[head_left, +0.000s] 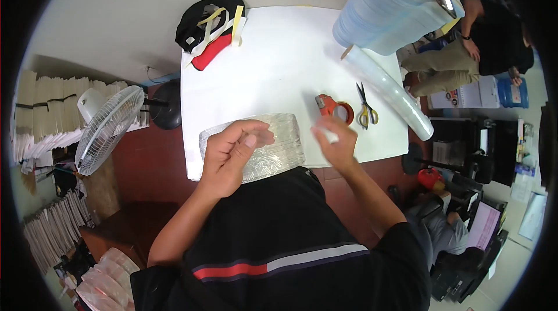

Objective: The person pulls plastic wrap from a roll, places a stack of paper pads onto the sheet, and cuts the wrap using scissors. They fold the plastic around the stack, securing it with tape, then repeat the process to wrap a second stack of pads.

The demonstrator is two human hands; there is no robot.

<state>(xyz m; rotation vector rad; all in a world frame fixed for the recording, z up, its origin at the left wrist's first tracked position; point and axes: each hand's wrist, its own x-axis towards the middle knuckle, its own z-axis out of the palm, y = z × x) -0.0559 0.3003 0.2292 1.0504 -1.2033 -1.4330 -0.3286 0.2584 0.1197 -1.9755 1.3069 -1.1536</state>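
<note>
A package wrapped in clear plastic [279,151] lies at the table's near edge, against my black shirt. Over its left part is my left hand [226,157], fingers curved and thumb apart, with no object visible in it. My right hand [340,145] is raised to the right of the package, its fingers closed and smeared by motion. A small whitish bit [331,136] shows at those fingers, too blurred to name. Just beyond that hand lies a red tape dispenser [326,103]. Scissors with yellow and black handles [366,113] rest beside it.
A long roll of clear film [389,90] lies at the right of the white table [267,73]. Behind it stands a large bluish plastic roll [383,9]. A black bag with straps [209,29] sits far left. A fan [110,128] stands left; another person [494,32] is at right.
</note>
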